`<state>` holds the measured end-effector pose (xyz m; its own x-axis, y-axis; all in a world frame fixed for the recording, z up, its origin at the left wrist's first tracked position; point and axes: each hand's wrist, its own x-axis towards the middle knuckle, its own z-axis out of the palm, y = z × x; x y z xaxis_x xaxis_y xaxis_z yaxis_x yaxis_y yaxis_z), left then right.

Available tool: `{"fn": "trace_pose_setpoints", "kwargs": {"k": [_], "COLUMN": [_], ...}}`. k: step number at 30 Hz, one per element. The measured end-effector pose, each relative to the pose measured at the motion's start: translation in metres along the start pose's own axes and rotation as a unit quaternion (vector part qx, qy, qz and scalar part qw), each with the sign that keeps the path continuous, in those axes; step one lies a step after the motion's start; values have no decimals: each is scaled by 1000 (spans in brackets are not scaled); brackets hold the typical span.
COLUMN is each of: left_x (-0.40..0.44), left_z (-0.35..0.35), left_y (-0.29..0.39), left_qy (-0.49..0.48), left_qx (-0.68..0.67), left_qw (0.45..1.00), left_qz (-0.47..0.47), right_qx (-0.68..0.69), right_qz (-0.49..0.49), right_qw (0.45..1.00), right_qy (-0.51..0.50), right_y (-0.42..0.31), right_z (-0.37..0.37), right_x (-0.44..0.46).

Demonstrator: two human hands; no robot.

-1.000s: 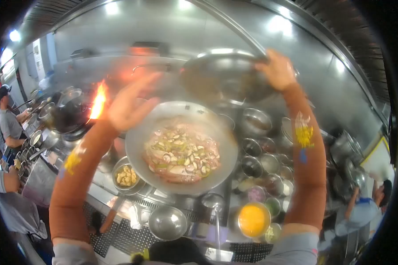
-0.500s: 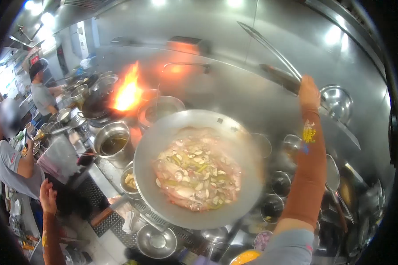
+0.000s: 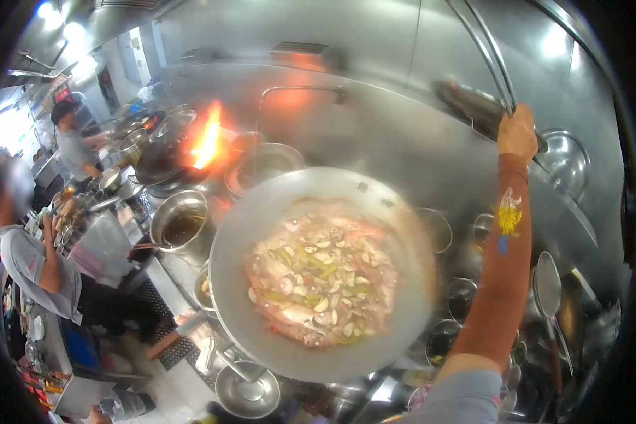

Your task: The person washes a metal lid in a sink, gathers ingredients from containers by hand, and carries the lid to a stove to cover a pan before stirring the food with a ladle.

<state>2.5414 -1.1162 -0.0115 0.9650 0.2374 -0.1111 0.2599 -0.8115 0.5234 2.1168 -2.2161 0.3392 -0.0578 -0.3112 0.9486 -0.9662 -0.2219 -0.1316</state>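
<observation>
Now our right hand (image 3: 517,134) curls round metal rods (image 3: 489,49) slanting up-left, the wok (image 3: 232,275) below and leftward; our left hand's (image 3: 99,416) fingers we can't read.

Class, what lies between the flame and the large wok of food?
In the head view, a round basin lies between the flame and the large wok, partly hidden behind the wok's rim.

- A commercial kitchen: the big wok (image 3: 227,275) steams before me
- Burner flame (image 3: 208,138) at its eleven o'clock
- Grey-shirted co-workers (image 3: 39,261) at nine, ten
- Steel wall (image 3: 374,42) at twelve
</observation>
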Motion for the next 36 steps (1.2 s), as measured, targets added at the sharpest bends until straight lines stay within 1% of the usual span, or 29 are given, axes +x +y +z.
{"fn": "trace_pose_setpoints", "kwargs": {"k": [4, 6, 8, 9, 10, 12, 13, 14, 15, 16, 17, 18, 19, 20, 22, 23, 26, 29, 30, 31, 33, 35, 36], "left_x": [-9, -12, -2, 6, 16, 36, 39, 41, 39, 34, 31, 31, 25, 24, 30, 31, 38, 45, 50, 51, 57, 97, 86], "left_z": [-10, -25, -37, -43, -38, -30, -20, -6, 13, 31, 48, 39, 50, 55, 54, 58, 76, 95, 104, 112, 123, 158, 156], "left_y": [7, 12, 32, 43, 45, 45, 43, 33, 24, 13, 4, -2, -4, -1, 4, 6, 11, 18, 27, 43, 84, 83, 103], "left_qy": [11, 28, 47, 51, 54, 60, 55, 25, -9, -62, -195, -287, -82, -49, -70, -84, -120, -133, -89, -40, -138, -127, -192], "left_qx": [-51, -111, -176, -203, -197, -183, -178, -179, -187, -215, -353, -304, -81, -48, -53, -52, -50, -45, 44, 133, 80, 165, 156], "left_qw": [994, 982, 964, 956, 965, 978, 980, 982, 981, 974, 915, 908, 977, 978, 989, 992, 991, 966, 962, 950, 952, 914, 911], "left_qz": [-94, -150, -191, -205, -165, -84, -64, -52, -49, -49, -30, 14, -177, -195, -115, -80, 39, 219, 253, 280, 260, 347, 330], "right_qx": [4, 14, 94, 177, 259, 191, 153, 312, 423, 470, 458, 436, 409, 409, 424, 429, 455, 503, 513, 524, 542, 555, 547], "right_qz": [71, 44, -19, 51, 122, 84, 69, 156, 272, 313, 353, 396, 435, 453, 480, 481, 477, 447, 431, 414, 374, 349, 348], "right_qw": [996, 998, 993, 973, 937, 970, 982, 915, 813, 777, 749, 717, 682, 678, 670, 673, 677, 664, 666, 669, 672, 679, 695], "right_qy": [-60, -49, -64, -135, -198, -124, -85, -204, -295, -278, -324, -374, -422, -410, -375, -362, -327, -325, -327, -327, -339, -330, -312], "right_y": [-2, 15, 28, 30, 17, 36, 47, 34, 18, 4, 11, 29, 47, 60, 67, 59, 29, 1, -4, -9, -19, -21, -27], "right_z": [7, 39, 66, 55, 34, 55, 68, 41, 10, -3, 9, 25, 38, 49, 59, 47, -22, -94, -118, -146, -206, -265, -301], "right_x": [1, 57, 120, 113, 102, 62, 42, 2, -38, -69, -73, -73, -74, -76, -68, -64, -61, -82, -91, -98, -118, -143, -157]}}
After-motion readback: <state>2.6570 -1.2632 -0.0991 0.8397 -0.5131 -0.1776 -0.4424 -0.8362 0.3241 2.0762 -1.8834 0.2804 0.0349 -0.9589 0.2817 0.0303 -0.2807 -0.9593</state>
